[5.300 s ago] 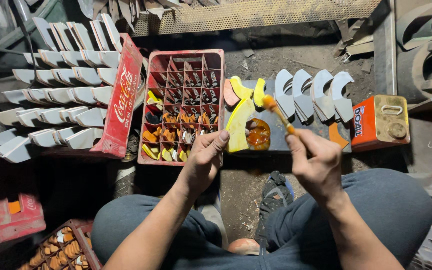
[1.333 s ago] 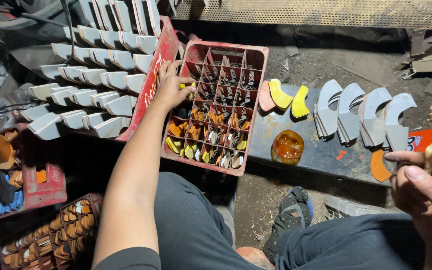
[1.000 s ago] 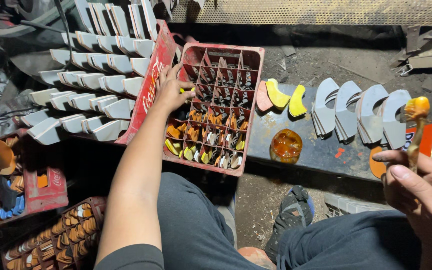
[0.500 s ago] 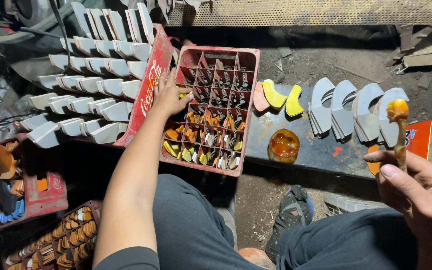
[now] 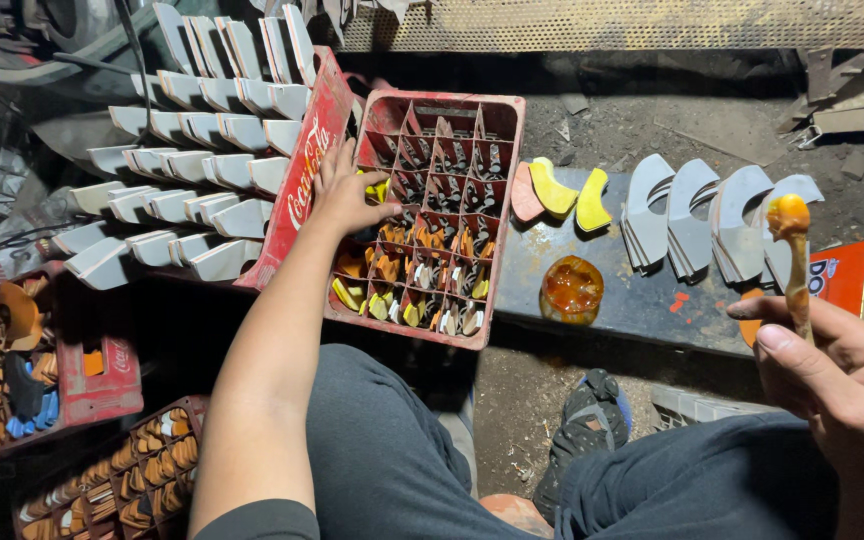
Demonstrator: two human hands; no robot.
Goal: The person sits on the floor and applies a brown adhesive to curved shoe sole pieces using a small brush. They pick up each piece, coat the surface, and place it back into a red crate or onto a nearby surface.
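Fingers [image 5: 377, 212] reach inside crate [image 5: 497, 215] rim; brush [image 5: 795, 262] aloft.

- Left hand [image 5: 347, 195] reaches far forward, arm outstretched, fingers curled downward, seemingly pinching.
- Right hand [image 5: 842, 385] stays near, thumb and fingers closed in a grip.

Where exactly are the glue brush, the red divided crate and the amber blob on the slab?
glue brush [image 5: 790, 222]: head view, on its glue-coated tip.
red divided crate [image 5: 507, 180]: head view, on its right wall.
amber blob [image 5: 572, 288]: head view, on its glossy middle.
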